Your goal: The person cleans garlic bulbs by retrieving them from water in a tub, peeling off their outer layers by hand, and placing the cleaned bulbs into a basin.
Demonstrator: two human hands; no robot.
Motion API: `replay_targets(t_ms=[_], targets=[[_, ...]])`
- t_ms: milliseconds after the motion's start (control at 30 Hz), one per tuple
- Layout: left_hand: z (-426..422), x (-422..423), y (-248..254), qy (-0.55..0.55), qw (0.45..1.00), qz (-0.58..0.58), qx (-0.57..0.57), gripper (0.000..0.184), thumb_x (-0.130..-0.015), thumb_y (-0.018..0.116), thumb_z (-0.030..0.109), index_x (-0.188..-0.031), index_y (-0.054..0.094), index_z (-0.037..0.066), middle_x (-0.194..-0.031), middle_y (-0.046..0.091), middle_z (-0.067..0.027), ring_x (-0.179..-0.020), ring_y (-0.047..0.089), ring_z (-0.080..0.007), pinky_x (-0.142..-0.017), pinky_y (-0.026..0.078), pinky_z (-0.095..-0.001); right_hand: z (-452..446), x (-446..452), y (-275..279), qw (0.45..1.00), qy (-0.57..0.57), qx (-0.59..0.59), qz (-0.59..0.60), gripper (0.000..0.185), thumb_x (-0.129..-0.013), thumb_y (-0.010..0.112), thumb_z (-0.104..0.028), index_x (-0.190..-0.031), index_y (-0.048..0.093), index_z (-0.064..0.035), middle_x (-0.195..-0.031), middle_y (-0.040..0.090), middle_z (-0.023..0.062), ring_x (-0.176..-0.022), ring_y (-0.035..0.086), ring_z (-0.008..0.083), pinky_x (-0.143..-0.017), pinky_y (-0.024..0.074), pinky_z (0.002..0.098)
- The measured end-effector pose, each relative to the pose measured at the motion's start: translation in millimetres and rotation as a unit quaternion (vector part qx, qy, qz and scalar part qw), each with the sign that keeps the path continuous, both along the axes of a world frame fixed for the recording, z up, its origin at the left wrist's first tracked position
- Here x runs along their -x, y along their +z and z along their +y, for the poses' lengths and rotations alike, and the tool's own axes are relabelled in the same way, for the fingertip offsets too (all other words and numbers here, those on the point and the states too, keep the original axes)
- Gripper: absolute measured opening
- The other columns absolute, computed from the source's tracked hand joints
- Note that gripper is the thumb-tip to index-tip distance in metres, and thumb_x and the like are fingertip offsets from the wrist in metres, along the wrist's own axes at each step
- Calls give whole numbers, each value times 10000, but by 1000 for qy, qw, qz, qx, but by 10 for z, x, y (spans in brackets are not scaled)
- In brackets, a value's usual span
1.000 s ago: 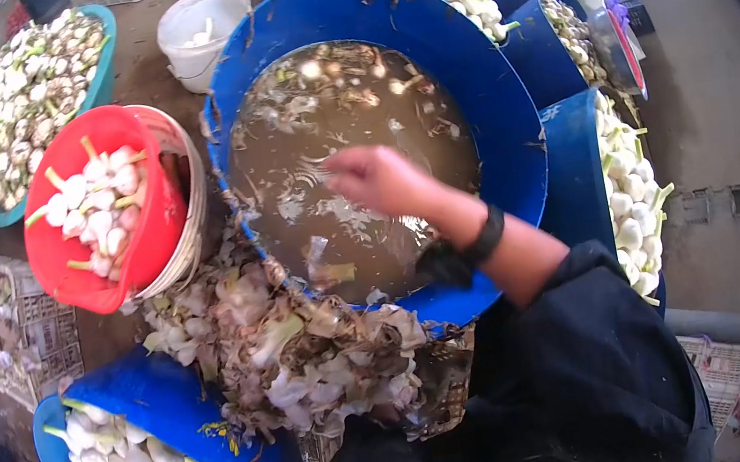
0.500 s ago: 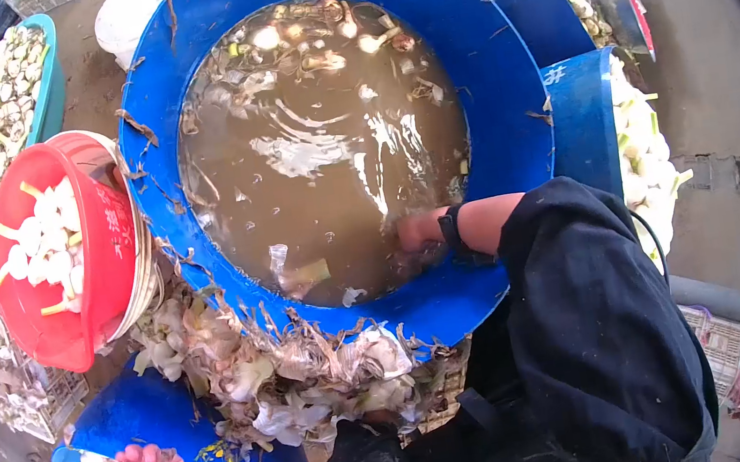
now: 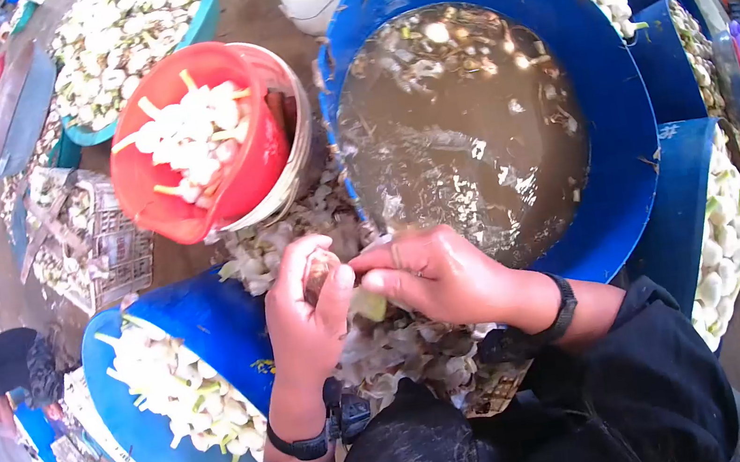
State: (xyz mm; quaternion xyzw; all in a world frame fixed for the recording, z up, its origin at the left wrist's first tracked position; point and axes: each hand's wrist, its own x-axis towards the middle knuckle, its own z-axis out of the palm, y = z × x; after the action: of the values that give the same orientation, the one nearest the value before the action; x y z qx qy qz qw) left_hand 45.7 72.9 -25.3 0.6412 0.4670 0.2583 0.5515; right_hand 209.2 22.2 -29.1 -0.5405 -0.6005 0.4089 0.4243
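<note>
My left hand (image 3: 302,321) is wrapped round a garlic bulb (image 3: 319,274) with brownish skin, in front of the blue tub's near left rim. From the right, my right hand (image 3: 433,274) reaches to that bulb, thumb and fingers pinched together at its side. A pale yellow-green piece (image 3: 369,305) shows just under the right fingertips; whether it is the bulb's stem or a loose skin, I cannot tell. Beneath both hands lies a heap of papery garlic peelings (image 3: 415,348). Beyond them stands the big blue tub (image 3: 619,120) of murky water with garlic floating in it.
A red basin (image 3: 144,206) of peeled garlic rests on a white bucket (image 3: 305,136) to the left. At lower left, a tilted blue barrel (image 3: 202,316) holds white garlic. More garlic-filled barrels (image 3: 667,189) line the right. Another person (image 3: 15,366) is at far left.
My right hand has come out of the water and met my left hand over the peelings. The left hand, open before, now holds a garlic bulb. The view has shifted left.
</note>
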Motion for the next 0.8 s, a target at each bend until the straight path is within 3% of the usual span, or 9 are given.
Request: replay_targets(t_ms=[67, 100, 300, 367, 500, 567, 600, 700, 800], targets=[[-98, 144, -9, 28, 999, -24, 28, 226, -853, 542, 143, -1008, 503, -16, -712, 546, -9, -649, 469, -47, -585, 403, -204, 24, 177, -76, 993, 73, -21, -95, 148, -780, 545, -159, -682, 584, -55, -696, 597, 154, -682, 581, 335, -588, 458, 413], [-134, 200, 0, 51, 995, -55, 59, 213, -847, 537, 120, -999, 508, -25, -703, 549, -10, -641, 470, -44, -576, 402, -201, 3, 239, -78, 986, 128, -20, -107, 88, -730, 614, -110, -704, 577, -34, -640, 562, 153, -619, 545, 339, -571, 442, 422], [-156, 470, -53, 57, 995, -44, 62, 167, -825, 520, 108, -919, 553, -27, -688, 545, -4, -627, 468, -44, -574, 396, -191, -41, 540, -47, 970, 138, -32, -197, 142, -725, 593, -153, -647, 543, -47, -602, 538, 144, -592, 545, 337, -533, 443, 427], [-156, 534, -112, 57, 981, -121, 143, 160, -823, 510, 102, -918, 551, -21, -670, 516, 23, -603, 446, -47, -574, 378, -179, -63, 603, -106, 987, 119, 10, -103, 96, -720, 585, -127, -675, 565, -44, -633, 555, 159, -581, 543, 342, -513, 447, 392], [-184, 591, -277, 63, 971, -151, 177, 227, -804, 497, 154, -947, 539, -17, -728, 507, 18, -647, 449, -51, -610, 375, -179, -48, 697, -255, 989, 76, 68, -103, 105, -759, 557, -112, -701, 587, -30, -632, 596, 106, -532, 571, 260, -495, 445, 332], [-185, 614, -341, 90, 966, -192, 150, 381, -754, 478, 282, -987, 513, -19, -885, 534, -36, -731, 490, -61, -637, 387, -187, 28, 699, -329, 906, 16, 376, 194, 181, -787, 563, -182, -730, 616, -19, -596, 587, 8, -467, 515, 126, -464, 419, 289], [-179, 632, -357, 79, 965, -191, 161, 501, -731, 477, 324, -1079, 480, -36, -916, 530, -46, -756, 498, -73, -649, 396, -195, 47, 701, -365, 862, 19, 435, 259, 184, -864, 521, -165, -840, 617, -10, -686, 571, -43, -584, 513, 46, -516, 423, 236], [-132, 695, -346, 51, 973, -193, 117, 521, -783, 468, 288, -1186, 450, -41, -930, 531, -52, -777, 493, -75, -670, 390, -184, -29, 784, -330, 901, 40, 306, 306, 195, -872, 544, -178, -939, 616, -11, -720, 587, -34, -636, 518, 50, -566, 431, 231], [-156, 765, -241, 57, 968, -64, 237, 532, -801, 532, 160, -1285, 394, -12, -875, 512, -31, -687, 470, -77, -657, 417, -201, -41, 828, -351, 984, 1, 148, 95, 181, -877, 539, -163, -922, 613, -4, -719, 594, -33, -668, 529, 60, -590, 436, 244]])
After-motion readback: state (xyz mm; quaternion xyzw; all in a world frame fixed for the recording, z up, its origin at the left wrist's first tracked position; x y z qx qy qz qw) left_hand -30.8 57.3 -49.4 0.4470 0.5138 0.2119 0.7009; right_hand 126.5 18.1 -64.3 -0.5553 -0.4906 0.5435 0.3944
